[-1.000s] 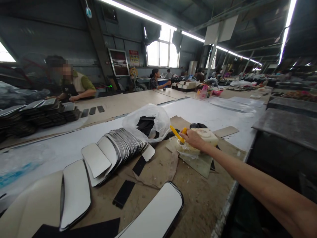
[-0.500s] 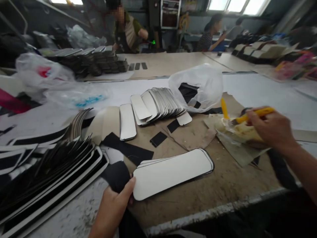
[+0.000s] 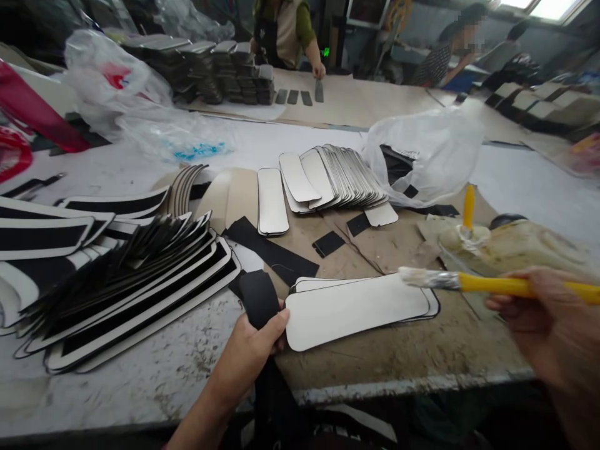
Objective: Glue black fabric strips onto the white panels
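Note:
My right hand point(image 3: 555, 312) is closed around the yellow handle of a paintbrush point(image 3: 497, 284). The brush's whitish bristles are over the right end of a long white panel with rounded corners point(image 3: 351, 309); whether they touch it I cannot tell. This panel lies on a few similar ones, slightly fanned. At its left end, my left hand point(image 3: 255, 344) pinches it, thumb on top and fingers hidden below. A black strip point(image 3: 257, 297) passes by the left hand and hangs over the table edge. A glue-smeared container point(image 3: 529, 244) holds a second yellow-handled brush point(image 3: 469, 206).
Black-and-white panels point(image 3: 154, 294) are piled at left. Behind the work are a fanned row of white pieces point(image 3: 347, 175) and plastic bags point(image 3: 435, 156). Black scraps point(image 3: 328, 244) lie on brown board. Across the table, a person point(image 3: 285, 37) handles small dark pieces.
My right hand has brought the brush from the glue container toward me, over the white panel's right end. My left hand still grips the panel. The camera view has shifted.

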Motion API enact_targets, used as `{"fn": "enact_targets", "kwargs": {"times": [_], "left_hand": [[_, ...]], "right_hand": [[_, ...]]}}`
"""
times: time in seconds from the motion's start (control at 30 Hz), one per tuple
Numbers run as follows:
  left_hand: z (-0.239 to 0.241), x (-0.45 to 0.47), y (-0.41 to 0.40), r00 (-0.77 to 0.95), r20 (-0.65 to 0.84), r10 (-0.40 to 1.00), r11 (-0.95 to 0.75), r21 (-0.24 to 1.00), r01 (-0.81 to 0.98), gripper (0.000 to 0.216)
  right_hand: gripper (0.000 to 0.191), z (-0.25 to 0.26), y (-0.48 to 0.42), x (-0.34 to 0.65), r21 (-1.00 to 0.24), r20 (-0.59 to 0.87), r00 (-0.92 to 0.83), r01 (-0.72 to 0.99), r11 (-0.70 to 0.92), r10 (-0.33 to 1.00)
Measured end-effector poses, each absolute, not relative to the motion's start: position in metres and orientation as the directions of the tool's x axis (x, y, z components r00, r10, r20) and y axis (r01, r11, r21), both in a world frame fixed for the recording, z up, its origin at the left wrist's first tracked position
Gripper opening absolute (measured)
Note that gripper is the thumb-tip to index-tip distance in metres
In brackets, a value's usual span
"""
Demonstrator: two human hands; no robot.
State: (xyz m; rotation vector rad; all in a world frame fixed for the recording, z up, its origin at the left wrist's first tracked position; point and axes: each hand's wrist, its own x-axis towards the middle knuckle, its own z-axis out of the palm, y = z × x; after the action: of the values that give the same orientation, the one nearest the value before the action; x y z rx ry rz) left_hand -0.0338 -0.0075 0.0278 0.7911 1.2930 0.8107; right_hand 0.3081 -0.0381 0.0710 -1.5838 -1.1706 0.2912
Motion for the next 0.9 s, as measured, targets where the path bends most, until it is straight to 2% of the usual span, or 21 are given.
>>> {"fn": "enact_targets", "kwargs": {"times": [0.03,0.07,0.1,0.17,0.27,0.4,0.53,0.67,0.9], "left_hand": [[0.026,-0.035,-0.008,0.114,-0.491,0.864,0.5,0.863,-0.073,0.029],[0.025,-0.036,-0.008,0.131,-0.484,0.865,0.496,0.866,-0.072,0.029],[0.024,-0.037,-0.008,0.144,-0.476,0.868,0.489,0.87,-0.071,0.028],[0.021,-0.038,-0.008,0.161,-0.46,0.873,0.475,0.878,-0.065,0.028],[0.017,-0.04,-0.009,0.178,-0.444,0.878,0.46,0.886,-0.064,0.027],[0.012,-0.043,-0.011,0.18,-0.424,0.887,0.435,0.9,-0.021,0.028],[0.007,-0.045,-0.013,0.145,-0.4,0.905,0.399,0.916,0.038,0.03],[0.001,-0.044,-0.014,0.088,-0.402,0.911,0.399,0.915,0.059,0.036],[-0.002,-0.043,-0.014,0.071,-0.424,0.903,0.419,0.905,0.078,0.037]], "right_hand": [[0.011,0.071,-0.039,0.278,-0.946,0.226,0.545,0.321,0.048,0.807],[0.011,0.071,-0.04,0.25,-0.984,0.135,0.527,0.169,0.053,0.839],[0.013,0.07,-0.039,0.225,-0.995,0.084,0.461,0.081,0.053,0.883],[0.016,0.064,-0.038,0.188,-0.999,0.043,0.358,0.031,0.034,0.933],[0.02,0.053,-0.038,0.167,-0.991,0.049,0.285,0.135,0.011,0.957],[0.02,0.051,-0.04,0.175,-0.936,0.123,0.298,0.352,0.011,0.947],[0.016,0.064,-0.048,0.194,-0.792,0.257,0.341,0.61,-0.005,0.904],[0.013,0.072,-0.056,0.217,-0.658,0.355,0.329,0.753,-0.017,0.875],[0.005,0.077,-0.058,0.239,-0.379,0.565,0.133,0.918,0.113,0.814]]}}
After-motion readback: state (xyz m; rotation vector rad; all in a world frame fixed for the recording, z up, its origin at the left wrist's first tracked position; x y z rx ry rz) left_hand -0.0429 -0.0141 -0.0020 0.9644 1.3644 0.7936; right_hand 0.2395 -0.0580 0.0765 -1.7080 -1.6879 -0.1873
